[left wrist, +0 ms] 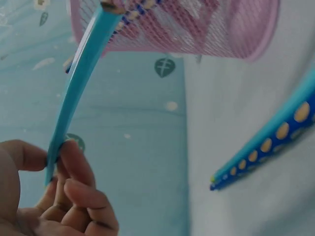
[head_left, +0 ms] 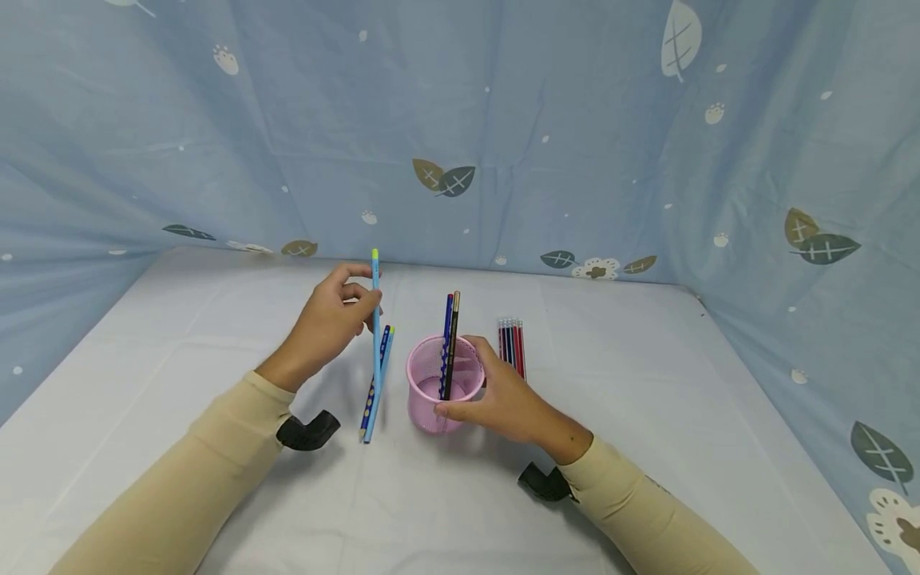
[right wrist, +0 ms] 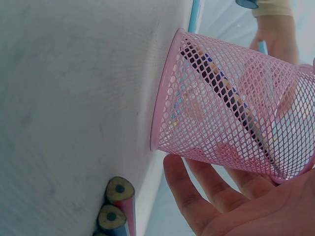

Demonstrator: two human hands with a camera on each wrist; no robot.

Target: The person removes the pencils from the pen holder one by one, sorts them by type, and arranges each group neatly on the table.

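My left hand (head_left: pixel 331 319) pinches a light blue pencil (head_left: pixel 376 335) near its yellow-green end, and the pencil hangs roughly upright left of the cup. My right hand (head_left: pixel 506 395) holds a pink mesh pen cup (head_left: pixel 420 407) round its right side, thumb at the near rim. Inside the cup lean a blue pencil with dots (head_left: pixel 445 343) and a black pencil (head_left: pixel 454 339). On the table below my left hand lie another light blue pencil (head_left: pixel 370 427) and a dotted blue pencil (head_left: pixel 367 411), side by side. The left wrist view shows the held pencil's sharpened tip overlapping the cup.
Right of the cup, partly behind my right hand, lies a row of several dark and red pencils (head_left: pixel 512 335). A white cloth (head_left: pixel 618 351) covers the table. Behind it hangs a blue curtain (head_left: pixel 546 104) with leaf prints.
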